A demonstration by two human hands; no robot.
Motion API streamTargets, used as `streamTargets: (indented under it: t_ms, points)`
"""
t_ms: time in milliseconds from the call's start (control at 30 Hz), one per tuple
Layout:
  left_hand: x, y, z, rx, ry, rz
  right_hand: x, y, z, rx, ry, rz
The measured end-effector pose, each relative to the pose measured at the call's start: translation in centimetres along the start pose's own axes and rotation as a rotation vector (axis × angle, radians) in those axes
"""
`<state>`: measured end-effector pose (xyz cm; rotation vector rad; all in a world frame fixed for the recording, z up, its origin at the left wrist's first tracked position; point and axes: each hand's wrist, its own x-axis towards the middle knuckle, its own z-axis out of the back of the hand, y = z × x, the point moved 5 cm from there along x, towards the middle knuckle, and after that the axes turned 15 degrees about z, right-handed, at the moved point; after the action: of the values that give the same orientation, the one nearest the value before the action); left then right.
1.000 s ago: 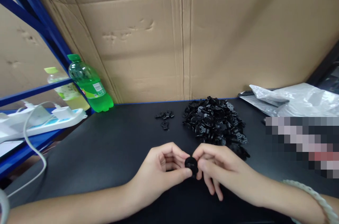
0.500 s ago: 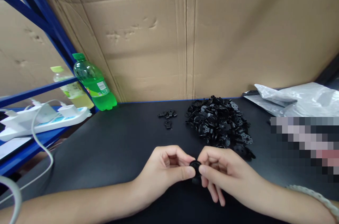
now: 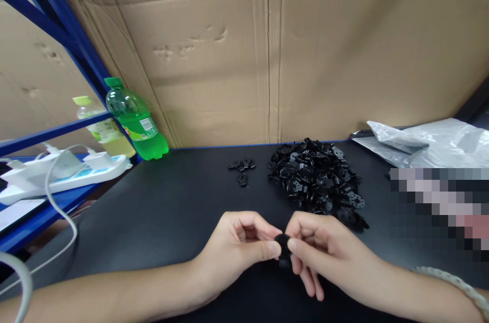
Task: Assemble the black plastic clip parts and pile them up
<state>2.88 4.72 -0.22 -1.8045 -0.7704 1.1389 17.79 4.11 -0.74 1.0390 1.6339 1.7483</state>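
Observation:
Between my two hands is a small round black plastic part [image 3: 283,244] with a short tab at its lower edge. My left hand [image 3: 244,241] pinches its left side with thumb and forefinger. On the opposite side, the thumb and forefinger of my right hand [image 3: 324,246] grip it too, while the other right fingers hang below, loosely bent. Beyond my right hand lies a heap of similar black parts [image 3: 315,175], flat discs with holes and tabs. Several more loose black parts [image 3: 242,165] lie in a small group to the left of the heap.
Black tabletop [image 3: 171,200] underlies everything, with a cardboard wall [image 3: 206,58] behind. At left are a green bottle [image 3: 139,129], a paler bottle [image 3: 105,129], a white power strip [image 3: 114,167], a cable [image 3: 72,218] and a blue frame [image 3: 72,37]. Silvery plastic bags [image 3: 443,142] lie at right.
The round black part has tilted between my fingertips, so more of its flat face and lower tab shows. My hands have barely moved.

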Motion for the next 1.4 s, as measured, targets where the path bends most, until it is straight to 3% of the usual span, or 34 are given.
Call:
streamTargets:
  t_ms: [333,533,633,767,867,967,1100,1200,1300,1400]
  points:
    - [-0.2,-0.7,0.1,0.059,-0.037,-0.058,0.4,0.1,0.2,0.054,-0.002,0.029]
    - [-0.5,-2.6,0.6,0.459,-0.250,-0.409,0.9,-0.1,1.0,-0.027,0.002,0.062]
    - [0.7,-4.1,3.3,0.491,-0.404,-0.484,0.6,-0.2,1.1,-0.058,0.017,0.042]
    - [3.3,-6.3,8.6,0.541,-0.608,-0.464,0.3,0.2,0.9,-0.140,0.079,0.027]
    - [5.1,-7.0,11.7,0.603,-0.664,-0.361,0.2,0.7,0.9,-0.185,0.098,0.017]
    - [6.2,-6.8,12.8,0.649,-0.647,-0.280,0.3,0.9,0.8,-0.216,0.119,0.003]
    - [6.1,-6.6,12.5,0.682,-0.635,-0.274,0.1,0.7,0.5,-0.226,0.120,-0.011]
    - [5.0,-6.6,11.0,0.694,-0.639,-0.334,-0.1,1.5,1.1,-0.319,0.121,0.045]
    - [3.2,-5.9,7.8,0.723,-0.532,-0.374,0.3,4.2,3.6,-0.515,0.092,0.226]
    - [1.3,-4.3,3.6,0.791,-0.306,-0.371,0.9,7.2,8.1,-0.816,-0.085,0.407]
